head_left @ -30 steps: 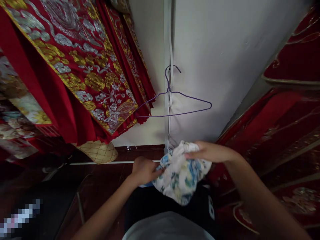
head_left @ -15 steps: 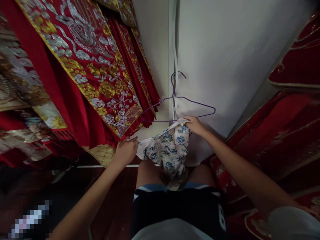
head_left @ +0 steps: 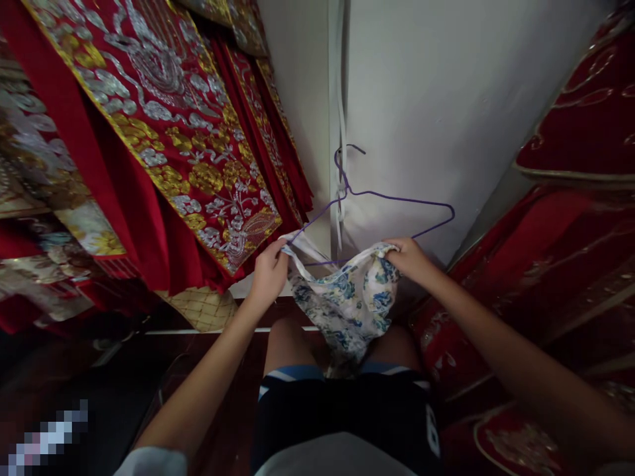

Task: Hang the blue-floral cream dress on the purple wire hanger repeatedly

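Observation:
A purple wire hanger (head_left: 397, 197) hangs in front of the pale wall by its hook. Stretched between my two hands is a white garment with a blue floral print (head_left: 342, 294), its white edge spread wide and the rest drooping toward my knees. My left hand (head_left: 270, 271) is closed on its left edge, where the cloth lies over the hanger's left end. My right hand (head_left: 411, 259) pinches the right edge, just below the hanger's bottom bar. The hanger's right corner sticks out bare. Whether the right edge touches the bar, I cannot tell.
Red garments with gold and silver embroidery (head_left: 198, 145) hang close on the left. More red embroidered cloth (head_left: 501, 277) is on the right. A white cord (head_left: 341, 99) runs down the wall behind the hanger. My knees (head_left: 292, 344) are below the garment.
My left hand has risen and moved right, bringing the garment's left edge up over the hanger's left end. My right hand has shifted slightly right. The hanger has tilted a little.

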### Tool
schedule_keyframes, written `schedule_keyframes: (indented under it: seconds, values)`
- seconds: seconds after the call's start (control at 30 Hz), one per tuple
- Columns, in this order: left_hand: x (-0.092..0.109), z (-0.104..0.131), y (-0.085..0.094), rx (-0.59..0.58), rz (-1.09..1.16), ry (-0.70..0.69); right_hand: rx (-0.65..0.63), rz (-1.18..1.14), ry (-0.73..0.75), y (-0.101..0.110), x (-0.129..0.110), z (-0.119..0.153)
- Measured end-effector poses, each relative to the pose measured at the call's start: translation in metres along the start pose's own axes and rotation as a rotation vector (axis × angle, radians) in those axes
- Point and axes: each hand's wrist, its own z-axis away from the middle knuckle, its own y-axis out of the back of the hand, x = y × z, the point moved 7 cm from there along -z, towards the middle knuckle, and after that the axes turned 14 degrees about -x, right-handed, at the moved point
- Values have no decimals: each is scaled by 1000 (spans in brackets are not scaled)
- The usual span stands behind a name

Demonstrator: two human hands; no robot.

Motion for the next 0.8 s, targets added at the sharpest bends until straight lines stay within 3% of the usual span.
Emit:
schedule_keyframes:
  seconds: [0.17, 0.3, 0.37, 0.5, 0.67, 0.73, 0.8]
  values:
    - [54, -35, -14, 71, -62, -205, -15, -33, 35, -22, -6, 5]
    - [62, -50, -17, 56, -135, -210, 47, -22, 101, -23, -12, 16]
    - [58, -50, -14, 41, -175, -220, 194, -6, 83, -5, -9, 24]
    - [51, -47, -6, 42, -197, -264, 508, 41, 37, 51, 9, 31]
    - [52, -52, -1, -1, -263, -259, 459, 240, -37, 96, 23, 6]
    - [45, -54, 8, 33, -271, -207, 439, 276, -43, 106, 22, 5]
    - [33, -56, 21, 88, -233, -166, 341, 198, -29, 107, 20, 9]
